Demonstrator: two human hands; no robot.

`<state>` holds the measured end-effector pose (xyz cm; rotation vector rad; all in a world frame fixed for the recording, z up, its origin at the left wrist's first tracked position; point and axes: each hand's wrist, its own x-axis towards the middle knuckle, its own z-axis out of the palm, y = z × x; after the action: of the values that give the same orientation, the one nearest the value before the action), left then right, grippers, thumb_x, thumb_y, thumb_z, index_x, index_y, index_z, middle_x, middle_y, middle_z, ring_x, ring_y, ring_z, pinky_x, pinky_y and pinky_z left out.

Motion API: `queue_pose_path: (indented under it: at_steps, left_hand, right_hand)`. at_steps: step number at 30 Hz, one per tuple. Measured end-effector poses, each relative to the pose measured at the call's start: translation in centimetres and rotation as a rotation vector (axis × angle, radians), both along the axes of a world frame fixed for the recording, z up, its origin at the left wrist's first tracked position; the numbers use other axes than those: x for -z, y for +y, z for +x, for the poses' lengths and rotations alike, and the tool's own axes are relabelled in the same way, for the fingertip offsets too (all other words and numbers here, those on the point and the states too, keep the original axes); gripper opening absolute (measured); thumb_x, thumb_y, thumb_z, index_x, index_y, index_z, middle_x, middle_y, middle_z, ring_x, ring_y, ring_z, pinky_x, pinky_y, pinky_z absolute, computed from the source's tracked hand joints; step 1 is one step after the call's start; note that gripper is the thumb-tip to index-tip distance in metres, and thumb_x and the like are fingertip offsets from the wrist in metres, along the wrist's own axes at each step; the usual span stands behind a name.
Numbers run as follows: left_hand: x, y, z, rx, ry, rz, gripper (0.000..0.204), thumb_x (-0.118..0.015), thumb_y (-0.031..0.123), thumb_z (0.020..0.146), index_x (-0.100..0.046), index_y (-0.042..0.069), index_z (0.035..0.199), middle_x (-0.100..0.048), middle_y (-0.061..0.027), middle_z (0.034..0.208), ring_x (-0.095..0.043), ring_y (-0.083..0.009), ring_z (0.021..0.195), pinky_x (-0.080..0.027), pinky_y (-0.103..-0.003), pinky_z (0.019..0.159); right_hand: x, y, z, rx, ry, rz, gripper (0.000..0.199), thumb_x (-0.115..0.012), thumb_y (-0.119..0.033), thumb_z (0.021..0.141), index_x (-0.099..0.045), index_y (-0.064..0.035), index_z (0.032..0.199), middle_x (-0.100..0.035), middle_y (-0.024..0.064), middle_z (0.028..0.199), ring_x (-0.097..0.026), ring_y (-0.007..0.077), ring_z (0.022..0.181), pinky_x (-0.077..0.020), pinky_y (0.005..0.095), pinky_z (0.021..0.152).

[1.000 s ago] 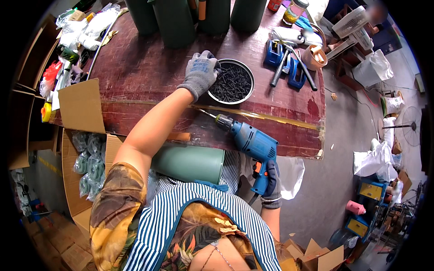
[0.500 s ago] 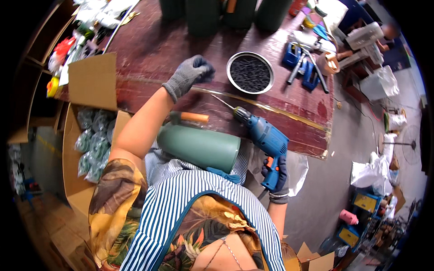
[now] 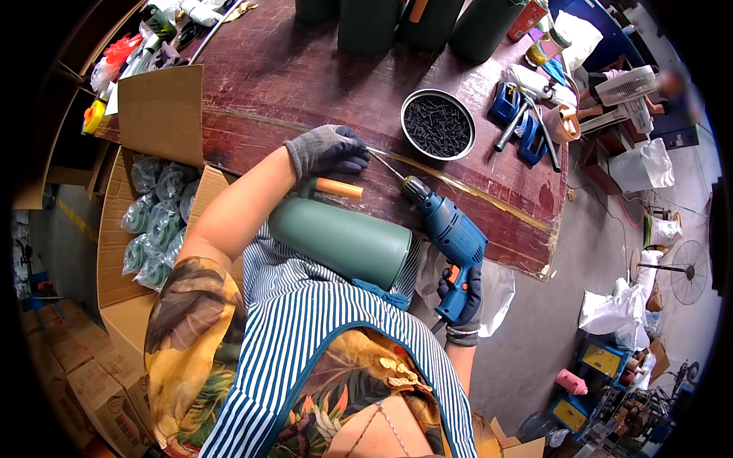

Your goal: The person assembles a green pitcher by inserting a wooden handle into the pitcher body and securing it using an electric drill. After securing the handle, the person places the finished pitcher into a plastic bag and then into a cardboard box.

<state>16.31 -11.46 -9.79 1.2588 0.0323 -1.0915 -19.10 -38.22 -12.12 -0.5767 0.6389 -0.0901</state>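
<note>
My right hand (image 3: pixel 467 299), in a grey and dark blue glove, is wrapped round the grip of a blue power drill (image 3: pixel 452 227). Its long thin bit points up and to the left. At the bit's tip, my gloved left hand (image 3: pixel 333 150) has its fingers pinched together; anything between them is too small to make out. A green cylinder (image 3: pixel 343 238) lies sideways across my lap, against the table's near edge, with a wooden handle (image 3: pixel 339 188) on its far side. Beyond the drill stands a round metal bowl (image 3: pixel 405 136) filled with black screws (image 3: pixel 437 124).
Several dark green cylinders (image 3: pixel 366 27) stand at the table's far side. Blue tools with metal bars (image 3: pixel 527 130) lie at the right. An open carton (image 3: pixel 114 252) with bagged green parts (image 3: pixel 164 202) stands at my left. A fan (image 3: pixel 687 271) is far right.
My left hand has come down and right to the drill bit's tip. The bit tip has risen slightly, and the whole view has shifted a little.
</note>
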Motion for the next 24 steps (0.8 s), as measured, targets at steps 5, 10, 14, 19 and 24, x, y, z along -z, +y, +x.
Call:
queue_pose_path:
  at_steps: [5,10,14,19,24]
  left_hand:
    - [0.5,-0.1,0.1,-0.012,-0.018,-0.001,0.019,-0.060,0.012,0.100,-0.060,-0.004,0.110,-0.069,-0.0177,0.105,-0.071,-0.0237,0.091,-0.063,-0.033,0.079]
    - [0.3,0.1,0.4,0.013,-0.111,0.017,0.016,-0.057,0.011,0.101,-0.058,-0.004,0.107,-0.068,-0.0177,0.104,-0.071,-0.0237,0.090,-0.064,-0.033,0.076]
    - [0.8,0.1,1.3,0.126,-0.243,0.013,0.016,-0.056,0.014,0.103,-0.057,-0.001,0.108,-0.067,-0.0148,0.103,-0.070,-0.0197,0.085,-0.061,-0.028,0.067]
    - [0.1,-0.3,1.7,0.223,-0.174,0.132,0.020,-0.056,0.020,0.103,-0.058,0.001,0.106,-0.069,-0.0120,0.095,-0.070,-0.0172,0.075,-0.060,-0.026,0.064]
    - [-0.3,0.0,0.7,0.205,-0.326,0.122,0.018,-0.054,0.019,0.103,-0.058,0.002,0.107,-0.068,-0.0102,0.094,-0.069,-0.0146,0.076,-0.058,-0.026,0.066]
  right_hand:
    - [-0.2,0.0,0.0,-0.027,-0.032,0.026,0.048,-0.052,-0.041,0.105,-0.052,-0.0002,0.131,-0.066,0.0182,0.101,-0.066,0.0257,0.076,-0.0580,0.0341,0.066]
    - [0.0,-0.1,-0.1,-0.025,0.005,-0.023,0.048,-0.052,-0.040,0.105,-0.052,-0.0002,0.131,-0.066,0.0179,0.101,-0.066,0.0249,0.078,-0.0578,0.0336,0.066]
    - [0.1,0.0,-0.2,-0.024,0.003,-0.034,0.049,-0.052,-0.040,0.105,-0.051,-0.0002,0.132,-0.066,0.0184,0.103,-0.066,0.0250,0.079,-0.0582,0.0330,0.067]
    - [-0.2,-0.1,-0.1,-0.038,-0.004,-0.045,0.049,-0.052,-0.041,0.105,-0.050,0.0000,0.132,-0.065,0.0192,0.104,-0.066,0.0255,0.081,-0.0585,0.0332,0.068]
    - [0.0,0.0,-0.3,-0.032,0.021,-0.063,0.053,-0.051,-0.043,0.105,-0.050,0.0021,0.132,-0.065,0.0203,0.106,-0.067,0.0262,0.083,-0.0588,0.0339,0.069]
